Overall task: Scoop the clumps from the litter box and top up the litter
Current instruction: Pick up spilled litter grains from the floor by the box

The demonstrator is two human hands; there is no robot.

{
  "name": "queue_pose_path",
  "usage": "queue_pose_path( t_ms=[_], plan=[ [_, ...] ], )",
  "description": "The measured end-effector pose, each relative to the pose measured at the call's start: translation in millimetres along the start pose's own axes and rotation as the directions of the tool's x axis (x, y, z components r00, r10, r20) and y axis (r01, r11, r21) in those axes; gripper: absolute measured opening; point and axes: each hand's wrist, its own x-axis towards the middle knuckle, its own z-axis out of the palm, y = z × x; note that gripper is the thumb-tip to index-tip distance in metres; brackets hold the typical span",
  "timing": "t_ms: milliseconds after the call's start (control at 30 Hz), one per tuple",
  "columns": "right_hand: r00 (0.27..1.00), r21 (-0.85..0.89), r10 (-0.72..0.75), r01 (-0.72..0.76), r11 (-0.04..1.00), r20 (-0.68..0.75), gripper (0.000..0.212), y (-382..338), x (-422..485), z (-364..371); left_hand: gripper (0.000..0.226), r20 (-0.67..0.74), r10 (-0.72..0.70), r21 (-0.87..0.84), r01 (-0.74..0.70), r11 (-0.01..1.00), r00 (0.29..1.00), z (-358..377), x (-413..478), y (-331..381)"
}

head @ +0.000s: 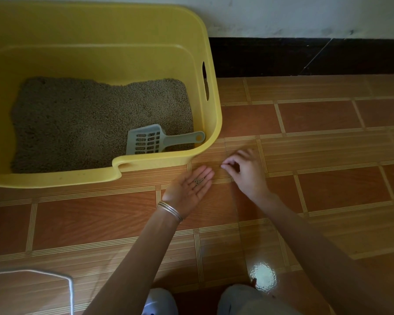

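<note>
A yellow plastic litter box (214, 123) stands on the tiled floor at the upper left, partly filled with grey-brown litter (82, 123). A grey slotted scoop (155, 139) lies in the litter near the box's front right corner, handle pointing right. My left hand (189, 189) lies palm up just in front of the box, fingers straight, with several loose litter grains (198, 181) on the palm. My right hand (246, 171) hovers beside it over the floor, fingertips pinched together; whatever they pinch is too small to tell.
Orange-brown floor tiles (328, 178) stretch to the right and front. A dark skirting board and white wall (305, 17) run behind. A white cord or bag edge (71, 289) shows at the bottom left. My knees (248, 301) are at the bottom.
</note>
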Motion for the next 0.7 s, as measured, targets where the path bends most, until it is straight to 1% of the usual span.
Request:
queue_pose_path(
  t_ms=[67, 167, 233, 267, 367, 467, 567, 700],
  plan=[
    [0.999, -0.067, -0.037, 0.037, 0.997, -0.005, 0.010, -2, -2, 0, 0.035, -0.001, 0.003, 0.006, -0.003, 1.000, 1.000, 0, 0, -1],
    [0.998, -0.165, -0.068, 0.070, 0.984, 0.018, 0.024, -5, -3, 1, 0.035, -0.003, 0.001, 0.011, -0.001, 1.000, 1.000, 2, -1, -2],
    [0.997, -0.176, -0.075, 0.075, 0.982, 0.005, 0.027, -6, -4, 1, 0.036, -0.008, 0.001, 0.015, -0.001, 1.000, 1.000, 4, -1, -2],
    [0.997, -0.134, -0.070, 0.067, 0.989, -0.017, 0.027, -7, -4, 0, 0.036, -0.011, 0.001, 0.017, 0.000, 1.000, 1.000, 4, -1, -2],
    [0.996, 0.131, -0.071, 0.077, 0.988, -0.051, 0.025, -18, -3, -6, 0.036, -0.010, -0.002, 0.038, 0.002, 0.999, 1.000, 8, -1, -2],
    [0.990, 0.297, -0.140, 0.124, 0.947, 0.031, 0.022, -26, -2, -10, 0.034, -0.028, 0.006, 0.062, -0.004, 0.998, 1.000, 14, -2, -4],
    [0.991, 0.318, -0.126, 0.106, 0.942, 0.042, 0.021, -19, 1, -12, 0.036, -0.024, -0.001, 0.051, 0.002, 0.999, 1.000, 14, -1, -5],
    [0.999, 0.186, -0.032, 0.033, 0.982, -0.007, 0.012, 1, 9, -10, 0.038, -0.002, -0.008, 0.016, 0.008, 1.000, 1.000, 9, -2, 0]
  ],
)
